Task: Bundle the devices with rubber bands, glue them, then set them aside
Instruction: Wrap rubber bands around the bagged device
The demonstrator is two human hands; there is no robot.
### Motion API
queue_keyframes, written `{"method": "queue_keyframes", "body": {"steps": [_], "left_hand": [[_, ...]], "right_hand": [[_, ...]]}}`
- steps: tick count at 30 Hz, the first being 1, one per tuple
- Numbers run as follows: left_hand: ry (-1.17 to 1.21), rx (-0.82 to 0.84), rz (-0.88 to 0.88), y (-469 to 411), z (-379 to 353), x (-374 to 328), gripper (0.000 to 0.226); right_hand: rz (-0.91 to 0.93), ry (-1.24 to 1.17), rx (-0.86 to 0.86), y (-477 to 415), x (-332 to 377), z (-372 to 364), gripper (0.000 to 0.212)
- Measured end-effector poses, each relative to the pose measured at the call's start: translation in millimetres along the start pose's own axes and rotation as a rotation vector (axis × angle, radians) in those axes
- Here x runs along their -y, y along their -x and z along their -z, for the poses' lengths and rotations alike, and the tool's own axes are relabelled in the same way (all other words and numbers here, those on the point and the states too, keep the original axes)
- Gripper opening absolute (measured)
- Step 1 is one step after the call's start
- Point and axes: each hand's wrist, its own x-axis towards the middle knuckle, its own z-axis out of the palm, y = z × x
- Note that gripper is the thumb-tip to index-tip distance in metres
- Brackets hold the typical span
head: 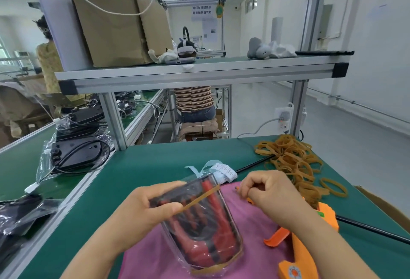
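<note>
Left hand [142, 207]: grips bagged device [199, 230] at 6 o'clock, thumb pinning rubber band [200, 199] across it.
Right hand [273, 196]: fingers curled, contents unclear; forearm overlaps glue gun [299, 250].
Band pile [290, 159]: 2 o'clock on worktop [144, 168].
Pink cloth [255, 245]: beneath device.
Black bagged units [75, 152]: 10 o'clock.

The device [206, 223] in the left hand [153, 207] is red and black inside a clear bag [235, 232], with a tan rubber band [199, 199] across it. The cloth [250, 247] under the hands is pinkish purple, and the worktop [137, 168] is dark green. By the right hand [270, 196], the glue gun [298, 254] is bright orange. The band pile [290, 163] beyond it is amber-tan too. Left of the left hand are black devices [75, 152].
</note>
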Motion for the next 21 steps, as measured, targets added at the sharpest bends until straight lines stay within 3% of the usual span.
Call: {"method": "queue_keyframes", "body": {"steps": [3, 6, 9, 12, 16, 21], "left_hand": [[0.107, -0.029, 0.026, 1, 1, 8, 0.039], [0.177, -0.034, 0.049, 2, 2, 13, 0.042], [0.204, -0.062, 0.061, 1, 3, 16, 0.044], [0.226, -0.163, 0.089, -1, -2, 24, 0.049], [0.338, -0.345, 0.14, -4, -17, 39, 0.049], [0.621, -0.391, 0.153, -1, -33, 41, 0.025]], "right_hand": [[-0.034, -0.105, 0.049, 2, 2, -13, 0.029], [-0.109, -0.36, 0.196, 6, 5, -30, 0.019], [-0.135, -0.502, 0.337, 10, 10, -45, 0.047], [-0.079, -0.333, 0.262, 8, 13, -59, 0.071], [-0.065, -0.412, 0.161, 5, 11, -69, 0.046], [-0.131, -0.615, 0.127, 1, 2, -67, 0.036]]}}
